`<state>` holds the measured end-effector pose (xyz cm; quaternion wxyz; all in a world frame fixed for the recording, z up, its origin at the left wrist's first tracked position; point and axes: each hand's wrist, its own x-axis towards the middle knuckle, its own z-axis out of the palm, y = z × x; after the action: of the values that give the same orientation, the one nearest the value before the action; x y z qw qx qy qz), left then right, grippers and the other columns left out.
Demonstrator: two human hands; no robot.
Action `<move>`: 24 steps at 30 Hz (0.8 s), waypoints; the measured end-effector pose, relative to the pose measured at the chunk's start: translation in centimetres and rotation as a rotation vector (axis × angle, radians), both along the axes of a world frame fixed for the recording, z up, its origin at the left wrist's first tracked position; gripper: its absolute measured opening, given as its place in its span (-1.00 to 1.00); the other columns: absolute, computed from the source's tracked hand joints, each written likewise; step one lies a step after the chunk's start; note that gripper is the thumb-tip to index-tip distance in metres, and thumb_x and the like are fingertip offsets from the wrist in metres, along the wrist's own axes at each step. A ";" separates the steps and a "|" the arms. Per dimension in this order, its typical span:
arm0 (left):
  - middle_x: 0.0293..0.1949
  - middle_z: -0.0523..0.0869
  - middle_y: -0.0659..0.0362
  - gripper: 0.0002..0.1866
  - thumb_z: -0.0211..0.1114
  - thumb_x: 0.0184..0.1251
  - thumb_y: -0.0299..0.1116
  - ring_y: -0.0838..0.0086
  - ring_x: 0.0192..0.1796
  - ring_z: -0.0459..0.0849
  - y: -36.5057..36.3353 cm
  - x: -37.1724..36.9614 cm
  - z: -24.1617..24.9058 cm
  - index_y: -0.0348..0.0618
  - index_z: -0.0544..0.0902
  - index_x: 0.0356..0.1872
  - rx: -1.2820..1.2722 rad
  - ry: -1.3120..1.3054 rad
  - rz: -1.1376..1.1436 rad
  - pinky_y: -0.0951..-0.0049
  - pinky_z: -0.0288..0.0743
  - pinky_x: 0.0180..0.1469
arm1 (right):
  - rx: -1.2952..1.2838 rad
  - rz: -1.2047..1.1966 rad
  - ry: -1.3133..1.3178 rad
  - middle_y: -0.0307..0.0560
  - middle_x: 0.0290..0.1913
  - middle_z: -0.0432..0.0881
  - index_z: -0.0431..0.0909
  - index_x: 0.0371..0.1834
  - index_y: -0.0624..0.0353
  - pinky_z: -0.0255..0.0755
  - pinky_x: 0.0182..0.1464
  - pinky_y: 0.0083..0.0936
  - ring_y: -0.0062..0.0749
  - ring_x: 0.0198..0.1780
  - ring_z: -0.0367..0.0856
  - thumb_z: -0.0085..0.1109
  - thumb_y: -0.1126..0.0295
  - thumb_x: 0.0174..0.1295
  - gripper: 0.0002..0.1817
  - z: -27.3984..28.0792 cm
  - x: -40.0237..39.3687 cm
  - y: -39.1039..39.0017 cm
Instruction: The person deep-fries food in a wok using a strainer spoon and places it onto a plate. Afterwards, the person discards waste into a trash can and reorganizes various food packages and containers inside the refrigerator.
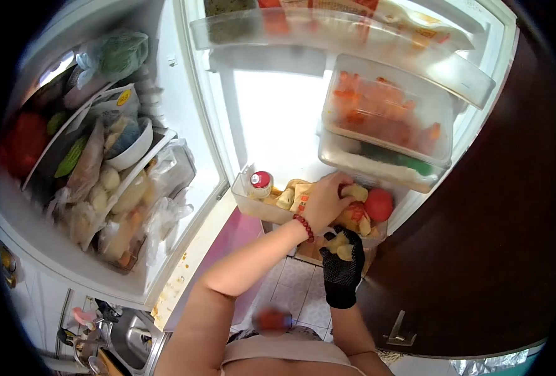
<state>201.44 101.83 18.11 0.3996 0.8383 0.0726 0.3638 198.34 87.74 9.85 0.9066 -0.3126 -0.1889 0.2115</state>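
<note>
The pale lump lies in the door bin, just to the right of the left hand, at its fingertips. The left hand is the nearer one; its grip is bent at the lump, though whether it is clamped cannot be told. The lump's long axis is partly hidden and cannot be determined. The right hand, in a black glove, is nearer the body, below the bin's front edge, its grip cupped around pale pieces. The bin also carries a red-lidded jar, packets and a red round item. Bagged food fills the compartment at left; tiled floor and a sink are noted below.
</note>
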 end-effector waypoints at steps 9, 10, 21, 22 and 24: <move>-0.22 0.64 0.12 -0.66 0.45 -0.02 -0.58 0.37 -0.16 0.66 -0.4 -3.4 0.8 -0.26 0.56 -0.18 -0.188 -0.222 -0.009 0.41 0.56 -0.12 | -0.092 -0.139 -0.102 0.07 0.26 0.32 0.27 0.31 0.17 0.39 0.18 -0.01 -0.06 0.25 0.34 -0.01 0.19 0.34 -0.48 0.1 0.8 0.8; -0.22 0.65 0.15 -0.66 0.46 -0.02 -0.59 0.44 -0.17 0.67 -0.9 -4.0 0.2 -0.26 0.56 -0.18 -0.322 -0.227 -0.049 0.44 0.57 -0.14 | -0.041 -0.119 -0.054 0.08 0.28 0.30 0.24 0.34 0.17 0.34 0.23 0.01 -0.05 0.27 0.31 -0.04 0.19 0.35 -0.47 0.2 1.0 0.9; -0.07 0.55 0.06 -0.63 0.48 -0.09 -0.32 0.11 0.05 0.49 -11.0 -15.6 -3.8 -0.17 0.59 -0.22 0.319 -0.039 -0.202 0.13 0.36 0.10 | 0.561 0.015 0.565 0.16 0.17 0.44 0.34 0.21 0.25 0.32 0.21 -0.17 -0.04 0.12 0.44 -0.14 -0.10 0.32 -0.35 -1.1 -9.4 -7.1; -0.03 0.53 0.05 -0.63 0.47 -0.07 -0.30 0.10 0.08 0.48 -11.9 -16.5 -4.2 -0.16 0.59 -0.21 0.364 0.000 -0.245 0.11 0.34 0.13 | 0.584 -0.004 0.573 0.16 0.15 0.45 0.35 0.21 0.26 0.33 0.20 -0.16 -0.04 0.11 0.45 -0.15 -0.09 0.32 -0.36 -2.1 -10.6 -8.5; 0.14 0.44 0.00 -0.57 0.43 0.02 -0.27 0.08 0.18 0.40 -13.9 -19.5 -6.7 -0.19 0.56 -0.08 0.331 0.123 -0.545 0.09 0.28 0.20 | 0.647 -0.076 0.584 0.16 0.13 0.47 0.36 0.19 0.27 0.34 0.19 -0.14 -0.04 0.08 0.47 -0.18 -0.08 0.34 -0.37 -4.9 -15.0 -12.7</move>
<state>181.91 87.92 11.45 0.3353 0.9010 -0.1906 0.1989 183.39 75.05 4.91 0.9803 0.0537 0.0307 0.1874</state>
